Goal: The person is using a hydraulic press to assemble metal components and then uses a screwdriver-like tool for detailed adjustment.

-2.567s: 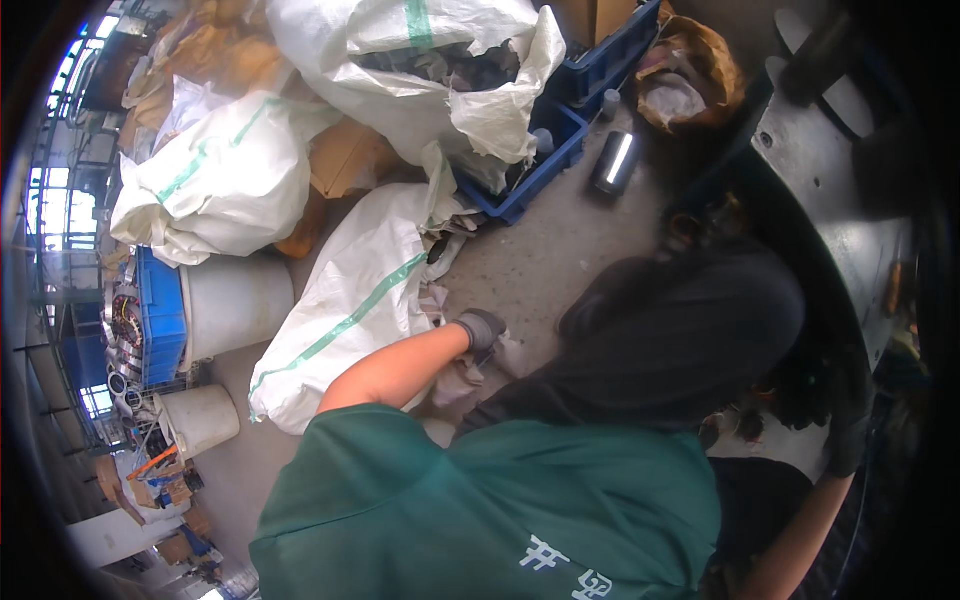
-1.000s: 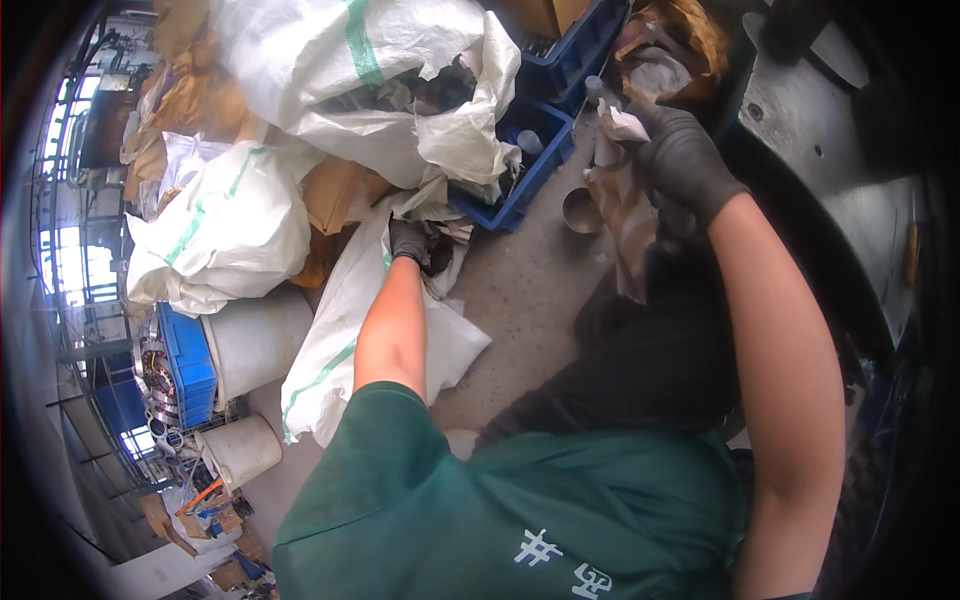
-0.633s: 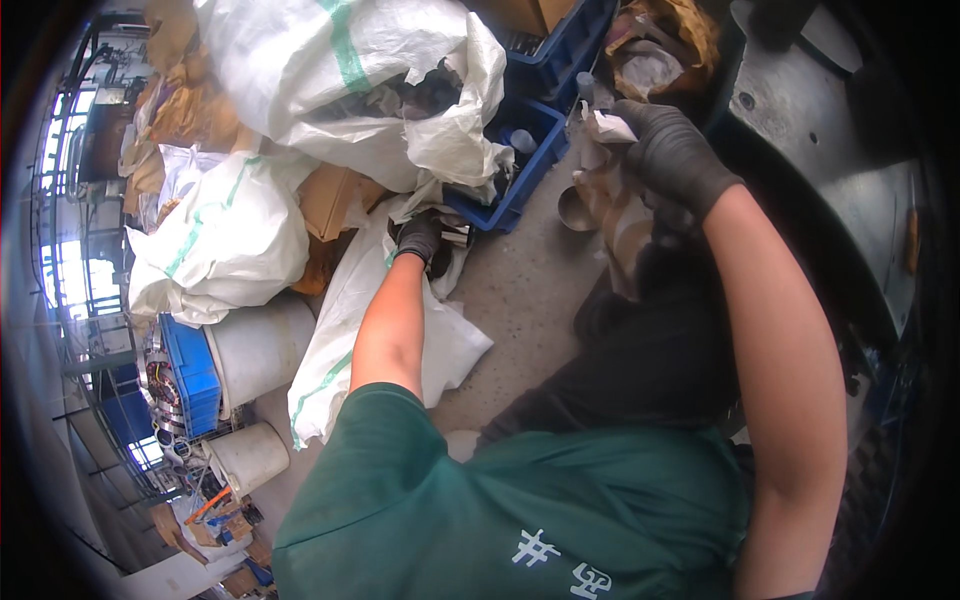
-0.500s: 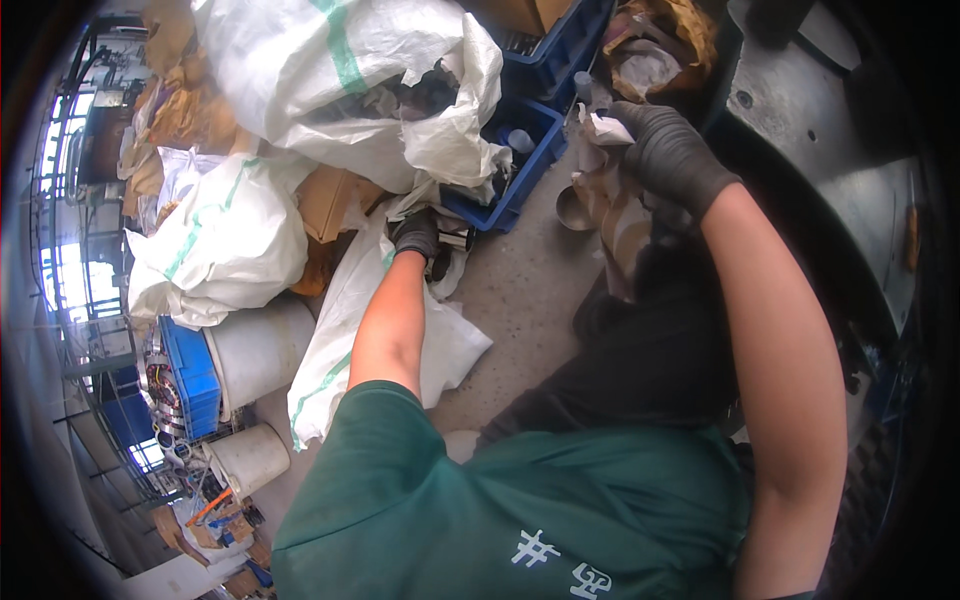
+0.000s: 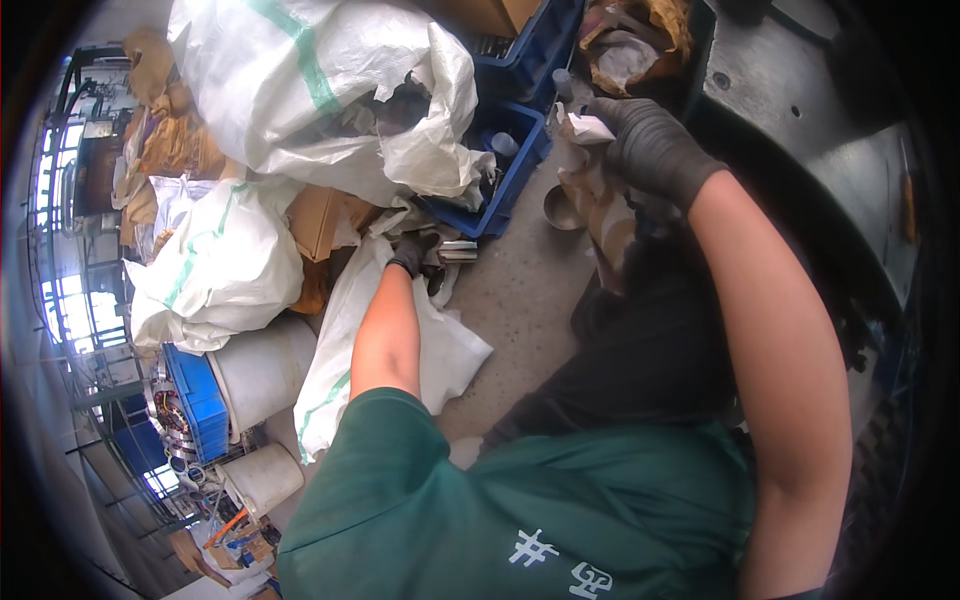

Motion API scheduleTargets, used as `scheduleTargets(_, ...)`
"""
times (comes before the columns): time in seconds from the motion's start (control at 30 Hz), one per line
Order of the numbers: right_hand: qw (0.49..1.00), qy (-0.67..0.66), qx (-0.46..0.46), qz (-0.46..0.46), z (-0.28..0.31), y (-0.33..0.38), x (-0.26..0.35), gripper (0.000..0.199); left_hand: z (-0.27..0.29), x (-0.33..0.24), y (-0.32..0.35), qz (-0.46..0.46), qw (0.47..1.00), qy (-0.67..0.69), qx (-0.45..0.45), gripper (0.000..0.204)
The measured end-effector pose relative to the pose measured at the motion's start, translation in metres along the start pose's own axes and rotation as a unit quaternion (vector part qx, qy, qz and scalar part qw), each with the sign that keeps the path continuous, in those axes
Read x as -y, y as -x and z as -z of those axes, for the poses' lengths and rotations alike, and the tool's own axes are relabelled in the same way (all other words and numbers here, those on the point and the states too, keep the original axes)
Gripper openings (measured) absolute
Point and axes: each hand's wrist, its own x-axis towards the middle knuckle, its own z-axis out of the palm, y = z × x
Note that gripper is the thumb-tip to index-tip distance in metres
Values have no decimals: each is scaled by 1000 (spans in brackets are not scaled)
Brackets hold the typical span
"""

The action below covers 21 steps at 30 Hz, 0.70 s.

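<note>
My right hand [image 5: 650,143], in a dark grey glove, is closed on a crumpled piece of brown and white paper [image 5: 598,205] that hangs below it. My left hand [image 5: 409,252], also gloved, reaches into the mouth of a white woven sack [image 5: 440,345] with a green stripe lying on the floor. Shiny metal pieces [image 5: 458,251] show just right of its fingers. Those fingers are partly hidden, and I cannot tell what they grip. A round metal cup-like part [image 5: 562,208] rests on the floor beside the hanging paper.
Blue plastic crates [image 5: 512,195] holding parts stand ahead, under a large torn white sack [image 5: 330,90]. Another white sack [image 5: 215,250] and a cardboard box [image 5: 315,222] are at the left, above pale buckets [image 5: 262,365]. A grey metal machine surface [image 5: 800,110] borders the right side.
The view has shifted slightly. My left hand stays at the sack's mouth, and the metal pieces beside it now show more clearly. My right hand still holds the paper.
</note>
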Motion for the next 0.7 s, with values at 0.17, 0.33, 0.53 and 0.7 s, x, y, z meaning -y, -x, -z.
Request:
scheduleTargets(0.17,999,-31,-16,14,-1,-1,4,50,-17,23,78,-221,934,-260,-105,58)
scheduleTargets(0.33,998,-49,-24,30,-7,-7,2,44,-86,32,139,-404,835,-373,32,50)
scheduleTargets(0.53,998,-22,-42,51,-7,-6,3,38,-198,-30,150,-551,695,-437,-148,28)
scheduleTargets(0.7,993,-109,2,-41,-5,2,-21,39,-224,-119,189,-556,710,-420,-103,27)
